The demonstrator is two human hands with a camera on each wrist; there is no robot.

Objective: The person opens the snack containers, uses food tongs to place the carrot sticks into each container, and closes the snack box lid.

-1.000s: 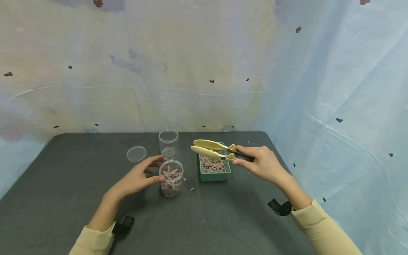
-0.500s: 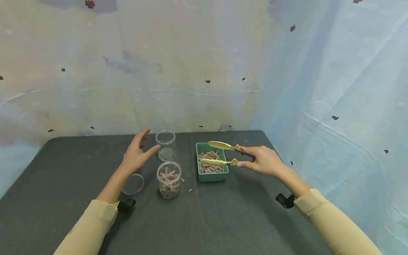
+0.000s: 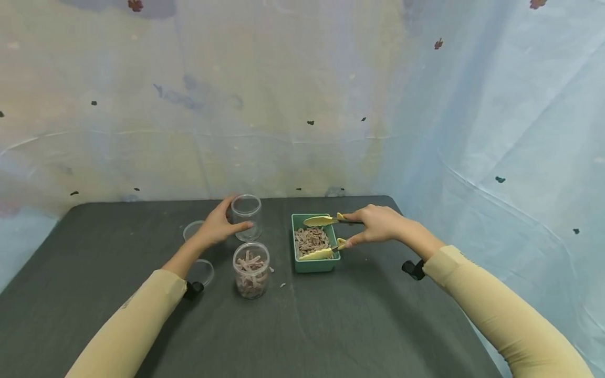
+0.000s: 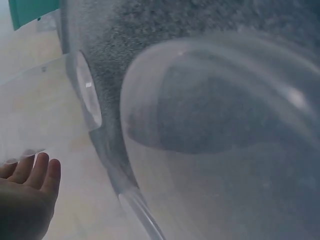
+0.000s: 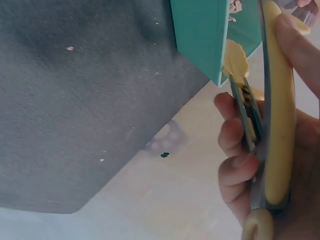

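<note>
My left hand point(image 3: 215, 228) holds the empty clear jar point(image 3: 247, 209) at the back, thumb on its near side and fingers round its left. In the left wrist view the left hand's fingers point(image 4: 42, 175) lie against clear plastic. Just in front stands a clear open jar point(image 3: 251, 273) of pale brown strips. My right hand point(image 3: 378, 226) grips yellow-tipped tongs point(image 3: 319, 221), whose jaws are spread over the green box point(image 3: 315, 266) of short brown pieces point(image 3: 312, 239). In the right wrist view fingers and thumb wrap the tongs' handles point(image 5: 280, 115).
Two clear round lids lie left of the jars, one point(image 3: 191, 230) partly behind the left hand, the other point(image 3: 203, 271) beside the left wrist. Small crumbs point(image 3: 282, 285) lie on the dark table point(image 3: 331, 331). A patterned curtain point(image 3: 283, 105) hangs behind and to the right.
The left hand left the filled jar, went back and left, then closed on the empty jar. The tongs' jaws spread apart and came down to the green box.
</note>
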